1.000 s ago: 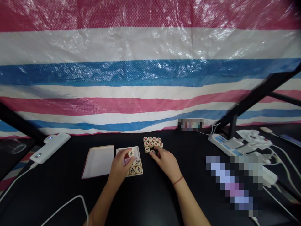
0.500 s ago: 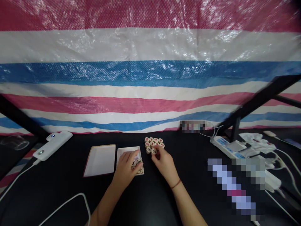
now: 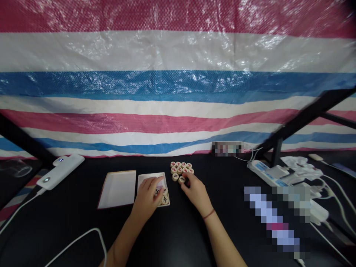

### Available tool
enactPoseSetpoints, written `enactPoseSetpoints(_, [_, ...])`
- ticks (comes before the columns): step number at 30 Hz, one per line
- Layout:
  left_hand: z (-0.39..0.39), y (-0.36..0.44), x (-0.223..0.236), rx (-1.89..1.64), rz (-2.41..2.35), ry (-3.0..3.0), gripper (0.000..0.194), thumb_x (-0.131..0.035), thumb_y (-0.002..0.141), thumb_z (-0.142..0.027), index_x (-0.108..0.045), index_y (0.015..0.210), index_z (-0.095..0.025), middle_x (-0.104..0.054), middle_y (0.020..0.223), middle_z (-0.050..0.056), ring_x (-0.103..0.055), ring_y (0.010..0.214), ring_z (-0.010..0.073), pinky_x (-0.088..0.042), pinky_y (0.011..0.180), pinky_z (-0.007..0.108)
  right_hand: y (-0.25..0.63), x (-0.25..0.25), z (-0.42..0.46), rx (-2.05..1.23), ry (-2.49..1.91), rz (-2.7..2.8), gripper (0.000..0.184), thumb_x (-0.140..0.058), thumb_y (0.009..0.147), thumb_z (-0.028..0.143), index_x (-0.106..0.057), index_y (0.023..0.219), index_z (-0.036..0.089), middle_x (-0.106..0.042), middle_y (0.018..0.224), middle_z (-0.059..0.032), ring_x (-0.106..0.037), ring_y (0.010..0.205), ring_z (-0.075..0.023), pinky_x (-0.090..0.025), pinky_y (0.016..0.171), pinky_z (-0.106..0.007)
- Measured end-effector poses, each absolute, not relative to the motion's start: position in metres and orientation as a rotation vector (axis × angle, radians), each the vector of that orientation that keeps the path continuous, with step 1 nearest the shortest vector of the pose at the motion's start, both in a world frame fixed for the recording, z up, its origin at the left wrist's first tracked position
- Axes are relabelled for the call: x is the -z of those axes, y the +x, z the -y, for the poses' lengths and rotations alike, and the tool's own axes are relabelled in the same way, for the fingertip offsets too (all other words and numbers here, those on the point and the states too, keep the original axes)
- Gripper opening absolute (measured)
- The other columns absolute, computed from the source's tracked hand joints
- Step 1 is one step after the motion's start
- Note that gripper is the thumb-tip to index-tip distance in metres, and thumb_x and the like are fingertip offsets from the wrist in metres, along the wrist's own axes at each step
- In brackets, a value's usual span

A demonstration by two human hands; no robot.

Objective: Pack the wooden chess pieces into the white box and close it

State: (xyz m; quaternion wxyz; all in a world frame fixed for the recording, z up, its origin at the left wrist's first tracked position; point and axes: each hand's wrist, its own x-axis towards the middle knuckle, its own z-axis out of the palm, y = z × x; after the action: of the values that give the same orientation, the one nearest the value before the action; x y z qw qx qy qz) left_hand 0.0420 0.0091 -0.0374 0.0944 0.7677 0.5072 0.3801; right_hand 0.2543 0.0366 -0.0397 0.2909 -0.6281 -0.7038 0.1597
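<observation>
A white open box (image 3: 167, 202) holds several round Chinese chess pieces (image 3: 165, 200) with black characters. My left hand (image 3: 147, 194) reaches over the box, thumb and fingers apart above the pieces, hiding part of its inside. To the right, more Chinese chess pieces (image 3: 179, 170) sit in close rows on the black table, most marked in red and the front ones in black. My right hand (image 3: 196, 191) pinches a black-marked chess piece (image 3: 181, 179) between thumb and fingers, at the front row beside another black-marked piece (image 3: 175, 177).
Left of the box lies its shallow lid (image 3: 118, 189), inside up. A white power bank (image 3: 61, 172) with a cable stands farther left. At the right are a power strip (image 3: 267, 172), tangled white cables and a blurred-out long object (image 3: 274, 220). A striped plastic sheet (image 3: 167, 107) hangs behind.
The pieces in the box have shifted under my left hand, and a different character shows at the near corner. My right hand stays at the front row, almost still.
</observation>
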Motion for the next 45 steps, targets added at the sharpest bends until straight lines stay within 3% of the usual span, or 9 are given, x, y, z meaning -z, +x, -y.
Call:
enactPoseSetpoints(9, [-0.01, 0.041, 0.038, -1.082, -1.516, 2.255, 0.029, -0.052, 0.088, -0.023, -0.059, 0.117, -0.023, -0.065, 0.106, 0.007, -0.06, 0.1, 0.0222, -0.049, 0.09, 0.04, 0.254, 0.041, -0.036, -0.454, -1.695, 1.894, 0.028, -0.053, 0.078, 0.02, -0.057, 0.105, 0.021, -0.067, 0.103, -0.006, -0.064, 0.075, -0.0177, -0.046, 0.065, -0.027])
enactPoseSetpoints(12, [-0.01, 0.042, 0.038, -1.07, -1.518, 2.262, 0.028, -0.052, 0.088, -0.023, -0.06, 0.115, -0.022, -0.066, 0.106, 0.007, -0.06, 0.099, 0.0226, -0.05, 0.089, 0.04, 0.253, 0.042, -0.036, -0.425, -1.733, 1.898, 0.024, -0.053, 0.077, 0.019, -0.056, 0.101, 0.021, -0.067, 0.099, -0.0052, -0.064, 0.078, -0.0185, -0.045, 0.067, -0.027])
enactPoseSetpoints(20, [-0.009, 0.041, 0.037, -1.072, -1.509, 2.286, 0.027, -0.051, 0.089, -0.023, -0.061, 0.114, -0.022, -0.065, 0.105, 0.007, -0.06, 0.1, 0.0223, -0.05, 0.089, 0.039, 0.254, 0.049, -0.04, -0.326, -1.745, 1.895, 0.008, -0.054, 0.081, 0.024, -0.052, 0.087, 0.021, -0.065, 0.083, -0.002, -0.06, 0.064, -0.0159, -0.04, 0.058, -0.025])
enactPoseSetpoints(35, [-0.013, 0.035, 0.04, -1.071, -1.572, 2.258, 0.025, -0.052, 0.088, -0.025, -0.062, 0.111, -0.024, -0.066, 0.104, 0.006, -0.061, 0.099, 0.023, -0.05, 0.088, 0.04, 0.254, 0.048, -0.041, -0.311, -1.699, 1.891, 0.005, -0.053, 0.081, 0.026, -0.053, 0.08, 0.021, -0.06, 0.076, -0.0007, -0.057, 0.062, -0.0144, -0.038, 0.056, -0.023])
enactPoseSetpoints(37, [-0.014, 0.033, 0.042, -1.08, -1.584, 2.257, 0.025, -0.052, 0.088, -0.026, -0.063, 0.11, -0.023, -0.066, 0.103, 0.007, -0.061, 0.097, 0.0234, -0.05, 0.087, 0.04, 0.255, 0.046, -0.04, -0.315, -1.714, 1.897, 0.012, -0.055, 0.081, 0.03, -0.057, 0.088, 0.021, -0.059, 0.074, 0.0006, -0.057, 0.061, -0.0141, -0.038, 0.055, -0.023])
enactPoseSetpoints(41, [-0.016, 0.029, 0.045, -1.104, -1.597, 2.251, 0.026, -0.051, 0.088, -0.026, -0.063, 0.11, -0.021, -0.066, 0.103, 0.008, -0.061, 0.097, 0.0236, -0.05, 0.088, 0.042, 0.253, 0.04, -0.038, -0.355, -1.77, 1.98, 0.045, -0.059, 0.081, 0.036, -0.055, 0.125, 0.024, -0.058, 0.068, 0.0029, -0.057, 0.058, -0.0142, -0.033, 0.051, -0.022])
enactPoseSetpoints(45, [-0.017, 0.029, 0.048, -1.101, -1.6, 2.249, 0.026, -0.052, 0.088, -0.026, -0.063, 0.11, -0.022, -0.066, 0.103, 0.007, -0.061, 0.097, 0.0231, -0.05, 0.089, 0.041, 0.251, 0.038, -0.037, -0.376, -1.827, 2.046, 0.052, -0.061, 0.082, 0.037, -0.052, 0.132, 0.028, -0.06, 0.067, 0.0024, -0.058, 0.058, -0.0148, -0.032, 0.05, -0.022])
